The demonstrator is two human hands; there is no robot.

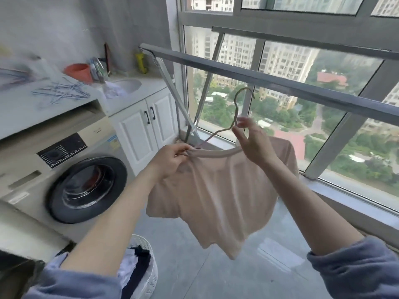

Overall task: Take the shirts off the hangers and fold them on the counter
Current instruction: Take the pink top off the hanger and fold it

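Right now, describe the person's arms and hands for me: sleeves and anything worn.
Both arms wear soft grey-blue long sleeves. The left sleeve and right sleeve are bunched up near the elbows, leaving the forearms bare. The left hand and right hand are bare: no gloves, and no watch, bracelet or ring shows in this view.

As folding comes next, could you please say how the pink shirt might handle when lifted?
Probably floppy: the pink shirt sags in folds below the left hand. Likely light: the right hand merely pinches its thin hanger.
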